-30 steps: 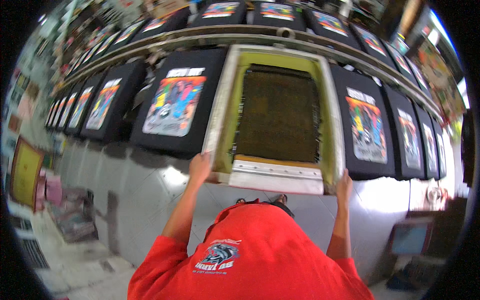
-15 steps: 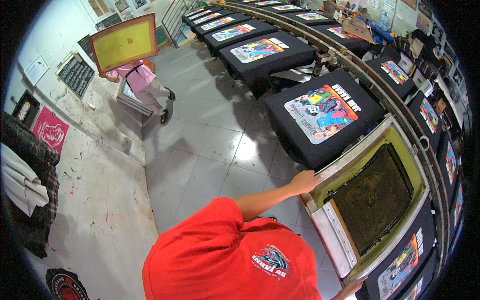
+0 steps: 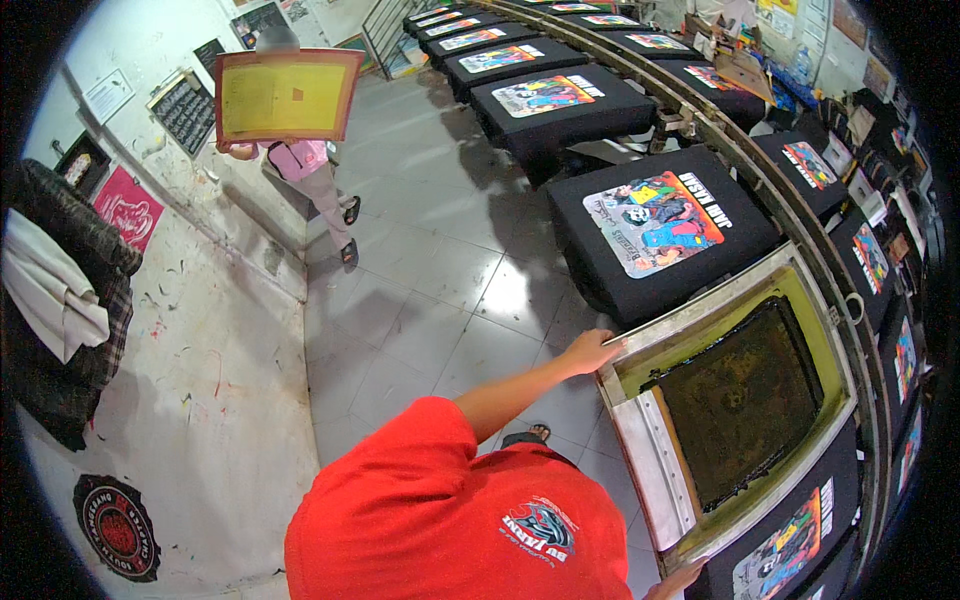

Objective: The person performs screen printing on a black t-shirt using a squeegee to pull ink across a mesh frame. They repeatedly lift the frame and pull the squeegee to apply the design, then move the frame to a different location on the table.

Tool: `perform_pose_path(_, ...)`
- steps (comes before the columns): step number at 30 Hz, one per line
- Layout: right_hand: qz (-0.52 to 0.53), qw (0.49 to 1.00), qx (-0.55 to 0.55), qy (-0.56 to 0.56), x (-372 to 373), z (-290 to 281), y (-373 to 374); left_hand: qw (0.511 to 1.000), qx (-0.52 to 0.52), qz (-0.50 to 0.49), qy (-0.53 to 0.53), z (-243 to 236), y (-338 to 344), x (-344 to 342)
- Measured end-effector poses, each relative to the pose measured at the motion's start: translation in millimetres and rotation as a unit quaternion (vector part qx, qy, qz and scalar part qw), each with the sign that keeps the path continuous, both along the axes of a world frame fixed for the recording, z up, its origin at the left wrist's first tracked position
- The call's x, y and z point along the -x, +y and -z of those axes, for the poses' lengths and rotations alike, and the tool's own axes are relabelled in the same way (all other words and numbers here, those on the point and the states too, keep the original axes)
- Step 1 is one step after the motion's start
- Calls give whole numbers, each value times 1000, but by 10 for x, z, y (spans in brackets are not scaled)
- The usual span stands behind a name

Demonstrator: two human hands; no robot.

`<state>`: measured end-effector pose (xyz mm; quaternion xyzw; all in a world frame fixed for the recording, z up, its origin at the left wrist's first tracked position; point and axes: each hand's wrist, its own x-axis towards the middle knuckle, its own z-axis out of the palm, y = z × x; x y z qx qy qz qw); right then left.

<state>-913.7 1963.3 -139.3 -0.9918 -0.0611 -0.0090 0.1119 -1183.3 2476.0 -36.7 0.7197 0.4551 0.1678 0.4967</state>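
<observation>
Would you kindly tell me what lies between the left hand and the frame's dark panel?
The head view shows the pale frame rim, then a yellow-green border.

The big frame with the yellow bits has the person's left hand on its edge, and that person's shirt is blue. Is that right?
Not quite: the shirt is red, as the head view shows. The frame does have the left hand on its edge.

A framed screen (image 3: pixel 740 405) and printed fabrics (image 3: pixel 655 225) mark a printing workshop.
</observation>
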Motion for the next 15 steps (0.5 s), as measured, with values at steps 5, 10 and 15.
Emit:
perform_pose_path(5, -19, 1000, 3, -6, 41, 8, -13, 988, -121, -93, -36, 17, -114, -93)
perform_pose_path(10, -39, 999, 12, -13, 29, 12, -30, 988, -100, -120, -15, -15, -113, -80)
perform_pose_path(15, -66, 997, 29, -29, 9, 29, 78, 985, -102, -134, -24, 3, -135, -88)
